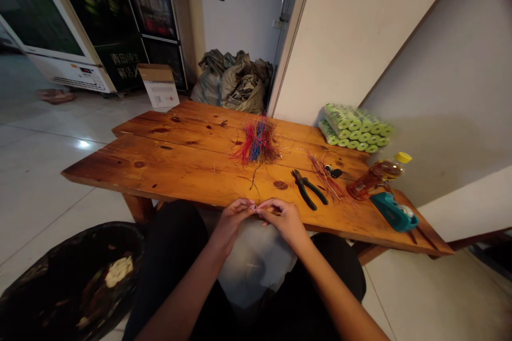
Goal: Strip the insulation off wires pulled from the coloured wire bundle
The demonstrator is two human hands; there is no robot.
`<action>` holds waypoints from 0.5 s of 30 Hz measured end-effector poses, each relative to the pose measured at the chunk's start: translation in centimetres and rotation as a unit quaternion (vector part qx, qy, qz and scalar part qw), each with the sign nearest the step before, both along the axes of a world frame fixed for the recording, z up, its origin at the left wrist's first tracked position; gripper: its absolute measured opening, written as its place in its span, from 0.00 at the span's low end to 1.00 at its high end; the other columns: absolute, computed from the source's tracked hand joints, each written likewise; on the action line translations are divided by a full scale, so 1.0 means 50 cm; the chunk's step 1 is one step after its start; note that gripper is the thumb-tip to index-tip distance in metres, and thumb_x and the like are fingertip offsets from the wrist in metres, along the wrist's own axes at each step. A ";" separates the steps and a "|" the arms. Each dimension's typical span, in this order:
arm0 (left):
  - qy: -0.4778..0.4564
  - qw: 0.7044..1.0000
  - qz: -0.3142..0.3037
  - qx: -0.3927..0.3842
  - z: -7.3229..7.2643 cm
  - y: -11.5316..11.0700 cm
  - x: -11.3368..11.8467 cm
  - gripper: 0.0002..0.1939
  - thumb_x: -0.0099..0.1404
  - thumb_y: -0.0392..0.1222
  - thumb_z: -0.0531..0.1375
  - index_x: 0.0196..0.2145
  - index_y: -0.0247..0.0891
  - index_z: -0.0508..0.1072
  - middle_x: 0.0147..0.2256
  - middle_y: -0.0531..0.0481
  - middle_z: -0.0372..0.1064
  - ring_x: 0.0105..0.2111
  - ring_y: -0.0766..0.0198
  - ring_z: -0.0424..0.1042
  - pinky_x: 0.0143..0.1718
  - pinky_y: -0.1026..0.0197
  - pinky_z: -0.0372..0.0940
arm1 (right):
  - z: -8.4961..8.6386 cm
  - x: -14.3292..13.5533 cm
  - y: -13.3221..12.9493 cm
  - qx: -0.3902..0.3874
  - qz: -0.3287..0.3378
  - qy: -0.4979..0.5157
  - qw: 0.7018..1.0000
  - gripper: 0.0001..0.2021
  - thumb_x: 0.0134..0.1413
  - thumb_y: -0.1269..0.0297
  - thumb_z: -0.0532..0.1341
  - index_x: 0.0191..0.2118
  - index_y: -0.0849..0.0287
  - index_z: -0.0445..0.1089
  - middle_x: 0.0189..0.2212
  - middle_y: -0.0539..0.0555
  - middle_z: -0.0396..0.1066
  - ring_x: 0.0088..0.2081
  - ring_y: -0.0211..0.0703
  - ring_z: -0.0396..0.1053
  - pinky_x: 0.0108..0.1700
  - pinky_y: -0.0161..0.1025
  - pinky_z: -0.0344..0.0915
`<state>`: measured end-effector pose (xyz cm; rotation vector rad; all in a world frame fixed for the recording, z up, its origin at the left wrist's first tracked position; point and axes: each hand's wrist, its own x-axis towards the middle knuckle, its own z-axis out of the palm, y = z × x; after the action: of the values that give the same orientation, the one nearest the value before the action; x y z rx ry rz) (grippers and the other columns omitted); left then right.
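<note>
My left hand [237,216] and my right hand [280,214] meet fingertip to fingertip just in front of the table's near edge. Both are pinched closed on something small and dark between them, too tiny to name. Beyond them on the wooden table [192,162] lies a tangled bundle of thin red, blue and copper-coloured wires [259,141]. One dark, speckled strand [254,175] trails from this bundle towards my hands. Right of my hands rest cutting pliers [309,189] with dark green handles, jaws pointing away. A looser bunch of reddish wires [328,177] lies past them.
A black key fob [334,172], a tilted-looking bottle of amber drink [374,178] and a teal tape dispenser [394,212] stand at the right. Packed green-white rolls [356,129] sit by the wall. A black-lined bin [72,277] is at lower left; sacks [236,82] lie behind the table.
</note>
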<state>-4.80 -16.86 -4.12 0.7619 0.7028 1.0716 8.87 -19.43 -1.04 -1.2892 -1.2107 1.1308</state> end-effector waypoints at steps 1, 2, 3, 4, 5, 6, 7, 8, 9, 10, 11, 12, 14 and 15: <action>0.006 1.000 -0.002 -0.004 0.000 0.001 -0.001 0.08 0.48 0.36 0.65 0.29 0.36 0.72 0.27 0.53 0.71 0.30 0.69 0.69 0.37 0.66 0.59 | -0.002 0.001 -0.001 0.012 -0.007 -0.009 1.000 0.09 0.36 0.60 0.67 0.25 0.59 0.73 0.23 0.51 0.71 0.23 0.38 0.67 0.23 0.34 0.68; 0.010 1.000 -0.006 -0.008 0.000 0.001 -0.003 0.09 0.49 0.36 0.64 0.31 0.36 0.73 0.28 0.53 0.72 0.31 0.68 0.69 0.38 0.66 0.59 | -0.004 0.002 -0.002 0.021 -0.013 -0.013 1.000 0.08 0.37 0.60 0.67 0.25 0.59 0.73 0.23 0.51 0.71 0.23 0.37 0.66 0.22 0.34 0.67; 0.008 1.000 -0.012 -0.011 0.003 0.002 -0.004 0.10 0.50 0.37 0.64 0.33 0.36 0.73 0.29 0.51 0.72 0.32 0.67 0.70 0.38 0.65 0.60 | -0.004 0.004 -0.002 0.027 -0.018 -0.013 0.999 0.08 0.38 0.60 0.66 0.25 0.59 0.72 0.24 0.51 0.71 0.23 0.37 0.65 0.21 0.33 0.65; 0.001 1.000 -0.022 -0.013 0.006 0.003 -0.006 0.11 0.51 0.37 0.63 0.35 0.35 0.73 0.31 0.50 0.73 0.33 0.65 0.71 0.39 0.64 0.60 | -0.002 0.007 -0.003 0.028 -0.019 -0.007 0.999 0.08 0.39 0.60 0.66 0.25 0.58 0.72 0.25 0.51 0.71 0.22 0.36 0.64 0.20 0.32 0.63; -0.007 0.999 -0.033 -0.012 0.009 0.003 -0.007 0.13 0.52 0.37 0.62 0.38 0.35 0.72 0.32 0.49 0.73 0.34 0.64 0.71 0.39 0.63 0.60 | 0.001 0.011 -0.003 0.025 -0.016 0.003 1.000 0.07 0.40 0.60 0.66 0.25 0.59 0.72 0.25 0.50 0.70 0.21 0.35 0.63 0.19 0.32 0.60; -0.014 0.999 -0.046 -0.007 0.012 0.003 -0.009 0.15 0.52 0.37 0.62 0.40 0.36 0.71 0.33 0.48 0.73 0.35 0.63 0.72 0.40 0.63 0.60 | 0.005 0.014 -0.004 0.020 -0.011 0.012 1.000 0.07 0.40 0.60 0.65 0.25 0.59 0.72 0.24 0.49 0.70 0.19 0.33 0.61 0.19 0.32 0.58; -0.018 0.998 -0.059 0.002 0.015 0.004 -0.010 0.16 0.52 0.36 0.62 0.41 0.36 0.71 0.33 0.48 0.74 0.36 0.63 0.72 0.41 0.62 0.60 | 0.010 0.018 -0.005 0.014 -0.004 0.021 1.000 0.07 0.40 0.61 0.65 0.25 0.59 0.72 0.22 0.48 0.69 0.18 0.32 0.59 0.20 0.32 0.56; -0.022 0.997 -0.070 0.011 0.016 0.004 -0.012 0.17 0.52 0.36 0.63 0.41 0.36 0.70 0.33 0.48 0.74 0.36 0.63 0.72 0.42 0.62 0.60 | 0.016 0.021 -0.006 0.009 0.006 0.030 1.000 0.07 0.41 0.61 0.65 0.26 0.59 0.72 0.21 0.47 0.68 0.17 0.31 0.57 0.20 0.32 0.55; -0.024 0.996 -0.080 0.019 0.016 0.004 -0.013 0.16 0.51 0.35 0.64 0.40 0.37 0.70 0.33 0.48 0.75 0.36 0.64 0.72 0.43 0.63 0.60 | 0.022 0.023 -0.008 0.007 0.017 0.035 0.999 0.07 0.42 0.61 0.65 0.26 0.59 0.72 0.20 0.46 0.67 0.17 0.30 0.56 0.21 0.32 0.54; -0.027 0.995 -0.089 0.024 0.016 0.004 -0.014 0.16 0.51 0.35 0.64 0.39 0.37 0.70 0.32 0.48 0.75 0.36 0.65 0.72 0.43 0.63 0.60 | 0.028 0.025 -0.010 0.006 0.027 0.039 0.999 0.07 0.42 0.61 0.64 0.27 0.60 0.72 0.19 0.46 0.66 0.17 0.30 0.55 0.21 0.32 0.53; -0.030 0.994 -0.097 0.028 0.015 0.003 -0.015 0.14 0.51 0.35 0.65 0.38 0.37 0.71 0.32 0.48 0.75 0.36 0.65 0.73 0.43 0.63 0.60 | 0.033 0.027 -0.013 0.006 0.036 0.043 0.998 0.07 0.43 0.61 0.64 0.27 0.60 0.71 0.19 0.46 0.65 0.17 0.30 0.54 0.22 0.32 0.52; -0.030 0.994 -0.101 0.030 0.015 0.003 -0.015 0.13 0.50 0.35 0.65 0.36 0.37 0.71 0.32 0.48 0.75 0.36 0.64 0.73 0.43 0.63 0.60 | 0.037 0.027 -0.015 0.004 0.044 0.046 0.998 0.08 0.43 0.60 0.64 0.27 0.60 0.71 0.19 0.46 0.65 0.17 0.30 0.54 0.22 0.32 0.52; -0.022 0.994 -0.099 0.035 0.015 0.002 -0.014 0.13 0.48 0.34 0.66 0.34 0.37 0.72 0.31 0.48 0.75 0.35 0.64 0.73 0.42 0.62 0.61 | 0.041 0.027 -0.021 -0.005 0.052 0.053 0.997 0.08 0.43 0.60 0.64 0.27 0.60 0.71 0.20 0.46 0.65 0.17 0.30 0.55 0.22 0.33 0.52; -0.012 0.995 -0.091 0.038 0.016 0.002 -0.013 0.13 0.46 0.34 0.67 0.32 0.37 0.72 0.30 0.49 0.75 0.34 0.64 0.73 0.41 0.62 0.62 | 0.043 0.026 -0.023 -0.012 0.053 0.056 0.997 0.09 0.42 0.59 0.65 0.27 0.60 0.71 0.20 0.46 0.65 0.17 0.30 0.55 0.22 0.33 0.52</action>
<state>-5.46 -16.76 -3.35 0.8604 0.5618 0.9437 10.18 -20.59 1.09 -1.1750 -1.1967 1.2803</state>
